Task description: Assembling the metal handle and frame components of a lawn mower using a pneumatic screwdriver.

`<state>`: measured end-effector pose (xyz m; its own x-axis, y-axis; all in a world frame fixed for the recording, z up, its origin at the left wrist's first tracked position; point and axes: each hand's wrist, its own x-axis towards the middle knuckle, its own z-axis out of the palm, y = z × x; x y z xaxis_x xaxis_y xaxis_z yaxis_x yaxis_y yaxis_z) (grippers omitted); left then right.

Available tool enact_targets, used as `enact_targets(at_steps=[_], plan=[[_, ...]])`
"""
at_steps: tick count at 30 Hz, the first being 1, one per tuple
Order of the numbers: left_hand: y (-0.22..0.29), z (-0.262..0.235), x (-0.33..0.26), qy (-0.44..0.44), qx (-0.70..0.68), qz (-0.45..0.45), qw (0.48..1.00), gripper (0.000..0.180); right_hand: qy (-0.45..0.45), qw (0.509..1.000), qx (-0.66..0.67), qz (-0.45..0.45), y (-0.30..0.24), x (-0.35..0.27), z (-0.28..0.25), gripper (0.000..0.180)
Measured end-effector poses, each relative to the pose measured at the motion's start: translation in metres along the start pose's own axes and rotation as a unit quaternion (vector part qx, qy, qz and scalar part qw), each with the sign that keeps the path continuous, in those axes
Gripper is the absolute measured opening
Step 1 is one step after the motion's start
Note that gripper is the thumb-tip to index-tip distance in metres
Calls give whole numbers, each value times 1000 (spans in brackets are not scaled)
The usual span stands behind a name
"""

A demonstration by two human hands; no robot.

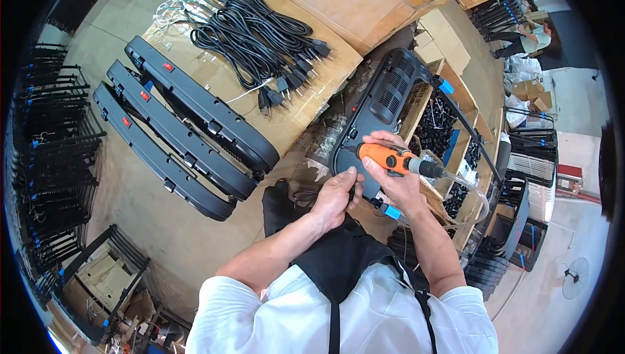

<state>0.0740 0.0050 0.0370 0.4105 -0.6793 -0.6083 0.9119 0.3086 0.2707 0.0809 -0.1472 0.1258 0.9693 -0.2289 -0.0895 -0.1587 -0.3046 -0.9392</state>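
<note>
Keep the orange air screwdriver, clamped in the right hand, square to the black housing; brace its near end with the left hand, grip unclear.

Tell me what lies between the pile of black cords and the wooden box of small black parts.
In the head view, an edge of bare cardboard, then the black plastic cover.
</note>
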Motion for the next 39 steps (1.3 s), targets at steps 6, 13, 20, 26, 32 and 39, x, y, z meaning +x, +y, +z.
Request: enact_targets(at_steps=[6, 13, 20, 26, 32, 39], plan=[[0, -12, -10, 41, 12, 40, 998, 35, -42, 997, -53, -22, 1, 8, 4, 37], [12, -26, -18, -7, 28, 56, 998, 29, -40, 997, -70, -5, -6, 10, 8, 35], [21, -40, -20, -57, 15, 30, 998, 30, -57, 994, -95, 3, -9, 13, 11, 36], [27, -24, -13, -31, 35, 21, 999, 29, -65, 993, -103, 7, -12, 18, 6, 38], [15, -14, 7, -4, 28, 56, 998, 25, -88, 992, -85, -5, -12, 21, -7, 50], [16, 41, 46, 49, -52, 46, 996, 30, -11, 991, 130, 21, -27, 5, -117, 56]])
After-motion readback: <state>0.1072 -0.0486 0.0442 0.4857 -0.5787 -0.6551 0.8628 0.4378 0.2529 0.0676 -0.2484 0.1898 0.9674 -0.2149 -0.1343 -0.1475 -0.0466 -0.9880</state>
